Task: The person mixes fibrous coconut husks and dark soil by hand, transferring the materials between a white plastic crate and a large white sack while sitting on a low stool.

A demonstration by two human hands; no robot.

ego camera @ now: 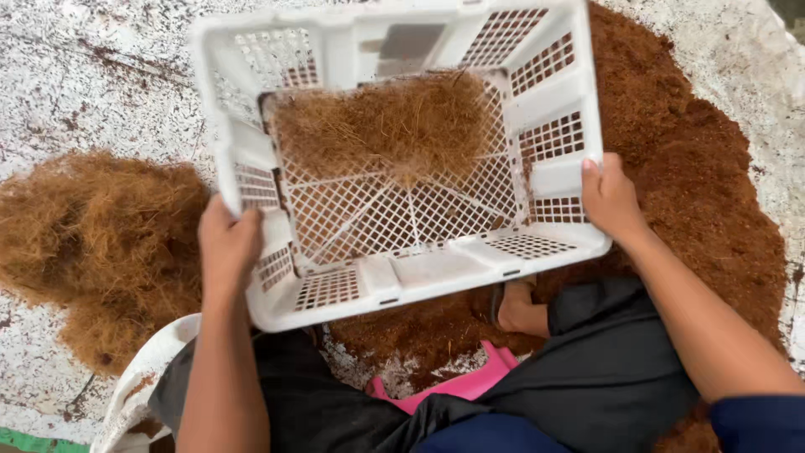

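- Crate (402, 159): white plastic, lattice walls and base, held up off the floor and tilted, its far end dipping away from the person.
- Left hand (226, 247): closed on the crate's left rim near the front corner, fingers wrapped over the edge.
- Right hand (610, 197): closed on the right rim, thumb along the top edge, palm against the outer wall.
- Fibre (394, 126): a mat of coarse brown strands lies inside the crate, gathered at the far end of the base; the near half of the lattice is bare.
- Fibre heap (92, 243): a loose mound of the same strands on the floor, left of the crate and apart from it.
- Dust pile (688, 159): a broad spread of fine dark-brown powder on the floor under and to the right of the crate, running toward the person's knees.
- Floor (84, 75): white speckled surface, streaked with brown.
- Foot (520, 306): bare, resting on the powder just below the crate's near edge.
- Stool (470, 382): a pink edge shows beneath the person's dark clothing.
- Sack (134, 377): white, at lower left beside the left forearm.
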